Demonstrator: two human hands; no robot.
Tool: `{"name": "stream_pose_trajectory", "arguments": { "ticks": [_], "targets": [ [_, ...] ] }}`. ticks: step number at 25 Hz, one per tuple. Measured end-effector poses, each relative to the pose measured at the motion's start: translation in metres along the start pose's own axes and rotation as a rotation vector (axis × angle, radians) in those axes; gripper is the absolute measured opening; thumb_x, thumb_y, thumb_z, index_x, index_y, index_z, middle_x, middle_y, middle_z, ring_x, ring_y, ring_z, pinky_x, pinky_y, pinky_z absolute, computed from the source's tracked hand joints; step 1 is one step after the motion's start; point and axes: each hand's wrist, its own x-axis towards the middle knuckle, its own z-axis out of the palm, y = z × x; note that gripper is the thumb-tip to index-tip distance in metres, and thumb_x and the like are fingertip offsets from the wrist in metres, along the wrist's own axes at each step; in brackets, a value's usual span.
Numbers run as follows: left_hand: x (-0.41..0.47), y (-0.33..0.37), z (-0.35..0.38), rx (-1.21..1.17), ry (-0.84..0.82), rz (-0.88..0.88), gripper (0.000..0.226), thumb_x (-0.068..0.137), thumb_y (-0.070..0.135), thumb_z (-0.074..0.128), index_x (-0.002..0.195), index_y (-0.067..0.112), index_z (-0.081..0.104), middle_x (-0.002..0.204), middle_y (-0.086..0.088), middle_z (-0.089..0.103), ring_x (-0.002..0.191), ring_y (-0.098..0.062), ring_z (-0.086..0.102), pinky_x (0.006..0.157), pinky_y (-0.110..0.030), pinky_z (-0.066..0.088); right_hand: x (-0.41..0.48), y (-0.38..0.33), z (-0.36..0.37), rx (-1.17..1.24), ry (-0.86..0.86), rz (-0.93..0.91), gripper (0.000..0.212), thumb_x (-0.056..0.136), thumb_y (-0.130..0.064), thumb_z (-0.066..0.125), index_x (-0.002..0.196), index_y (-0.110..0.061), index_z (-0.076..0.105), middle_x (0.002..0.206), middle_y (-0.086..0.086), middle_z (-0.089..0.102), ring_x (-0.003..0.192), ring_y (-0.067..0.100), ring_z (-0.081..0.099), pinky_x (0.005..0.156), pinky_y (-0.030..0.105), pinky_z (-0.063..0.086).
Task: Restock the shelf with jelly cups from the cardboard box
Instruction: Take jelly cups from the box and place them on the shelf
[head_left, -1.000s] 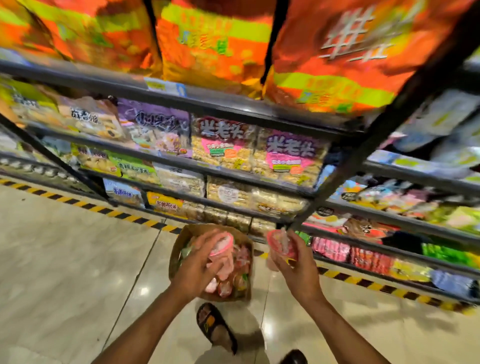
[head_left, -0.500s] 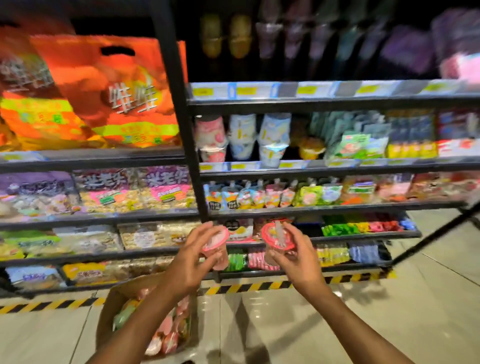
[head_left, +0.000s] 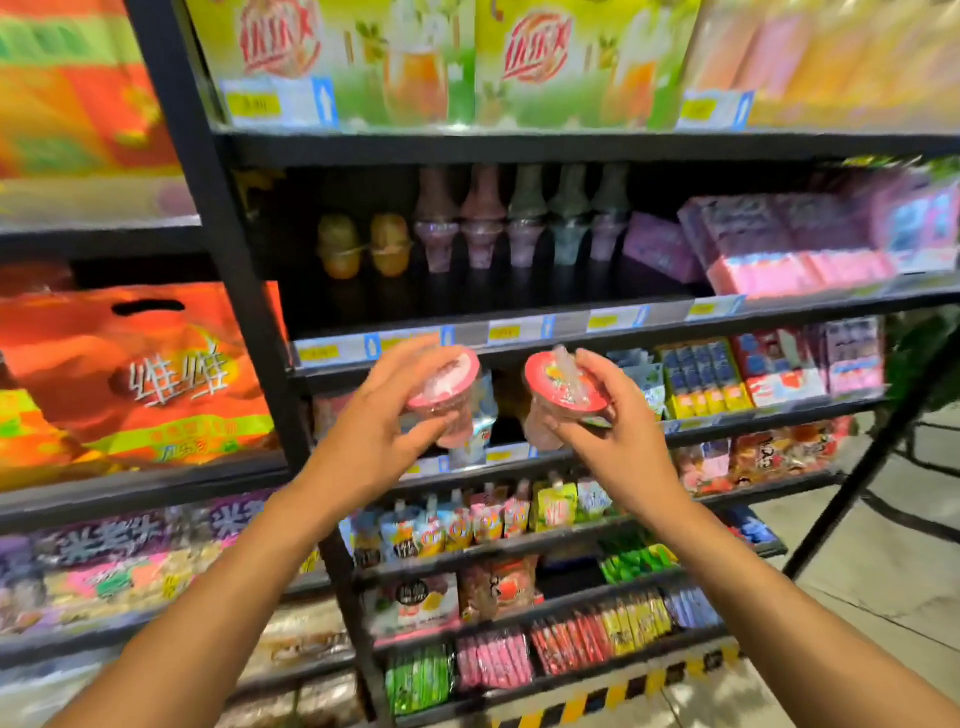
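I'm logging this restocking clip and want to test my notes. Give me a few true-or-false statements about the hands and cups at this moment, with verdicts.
1. The left hand and the right hand each hold a pink-lidded jelly cup: the left cup and the right cup. True.
2. The two cups touch each other. False: a gap separates them.
3. The cardboard box shows below the hands. False: no box is in view.
4. The shelf above the hands has open space in front of its cone-shaped cups. True.
5. Both cups already stand on a shelf. False: they are held in the air in front of the shelving.
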Motion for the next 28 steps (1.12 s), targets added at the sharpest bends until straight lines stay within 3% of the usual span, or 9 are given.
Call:
{"name": "stream_pose_trajectory", "arguments": {
  "ticks": [3,6,9,13,18,22,24,26,28],
  "targets": [
    [0.051,-0.004,-0.023,0.056,0.05,0.106,0.067,0.087,0.0,0.075,0.147,0.019,0.051,0.154,-0.005,0.039,0.148,-0.01,0.033,0.117,-0.017,0.025,0.045,-0.022,-0.007,-0.004,0.045,-0.062,0.071,0.078,-0.037,0.08,0.139,-0.048,0.047,0.137,-0.007,0.053,0.121,0.01,0.059,0.1,0.042,0.053],
    [0.088,-0.016,-0.033,0.072,0.109,0.124,0.067,0.087,0.012,0.075,0.147,0.027,0.05,0.153,-0.001,0.04,0.146,-0.008,0.035,0.118,-0.021,0.027,0.08,-0.033,-0.007,-0.098,0.064,-0.118,0.073,0.082,-0.024,0.081,0.142,-0.045,0.046,0.13,-0.009,0.052,0.117,0.006,0.056,0.095,0.031,0.051],
    [0.115,-0.038,-0.032,0.093,0.082,0.057,0.066,0.089,0.018,0.075,0.147,0.034,0.049,0.151,0.001,0.04,0.143,-0.006,0.037,0.118,-0.03,0.034,0.109,-0.034,-0.006,-0.241,0.058,-0.145,0.075,0.082,-0.026,0.081,0.145,-0.04,0.044,0.121,-0.006,0.053,0.106,0.003,0.053,0.086,0.02,0.045],
    [0.148,-0.07,-0.021,0.167,0.059,-0.078,0.065,0.088,0.022,0.075,0.146,0.038,0.049,0.143,0.005,0.043,0.131,-0.013,0.049,0.113,-0.037,0.041,0.155,-0.025,0.001,-0.324,0.022,-0.134,0.074,0.08,-0.032,0.08,0.145,-0.038,0.044,0.117,-0.004,0.054,0.097,0.009,0.055,0.08,0.025,0.047],
    [0.185,-0.104,-0.003,0.237,-0.02,-0.253,0.06,0.086,0.039,0.072,0.141,0.041,0.051,0.12,0.001,0.064,0.108,-0.018,0.064,0.097,-0.042,0.053,0.221,0.0,0.01,-0.372,-0.099,-0.083,0.075,0.079,-0.038,0.081,0.144,-0.027,0.045,0.117,0.003,0.056,0.105,0.015,0.054,0.088,0.029,0.042],
    [0.207,-0.114,0.016,0.161,-0.05,-0.327,0.061,0.089,0.025,0.076,0.145,0.033,0.053,0.123,0.002,0.071,0.111,-0.013,0.067,0.099,-0.032,0.051,0.262,0.028,0.02,-0.416,-0.235,0.059,0.065,0.084,-0.04,0.079,0.135,-0.01,0.053,0.113,0.012,0.067,0.107,0.03,0.062,0.077,0.035,0.044],
    [0.212,-0.118,0.023,0.15,-0.078,-0.354,0.062,0.091,0.025,0.073,0.146,0.038,0.048,0.116,0.0,0.073,0.101,-0.014,0.069,0.095,-0.033,0.053,0.268,0.039,0.022,-0.419,-0.309,0.047,0.065,0.087,-0.038,0.076,0.139,-0.008,0.05,0.103,0.012,0.072,0.098,0.027,0.066,0.072,0.035,0.044],
    [0.212,-0.119,0.025,0.177,-0.11,-0.365,0.063,0.092,0.027,0.071,0.147,0.042,0.045,0.111,0.0,0.074,0.098,-0.014,0.069,0.094,-0.035,0.054,0.271,0.048,0.019,-0.417,-0.358,0.012,0.074,0.089,-0.038,0.074,0.15,-0.017,0.037,0.09,0.004,0.074,0.08,0.015,0.065,0.065,0.025,0.043],
    [0.21,-0.113,0.024,0.244,-0.165,-0.355,0.065,0.092,0.034,0.071,0.15,0.041,0.041,0.126,0.002,0.07,0.113,-0.014,0.065,0.099,-0.034,0.051,0.272,0.052,0.013,-0.441,-0.402,-0.018,0.079,0.09,-0.042,0.072,0.154,-0.025,0.03,0.081,-0.003,0.072,0.074,0.006,0.064,0.062,0.019,0.045]
  ]
}}
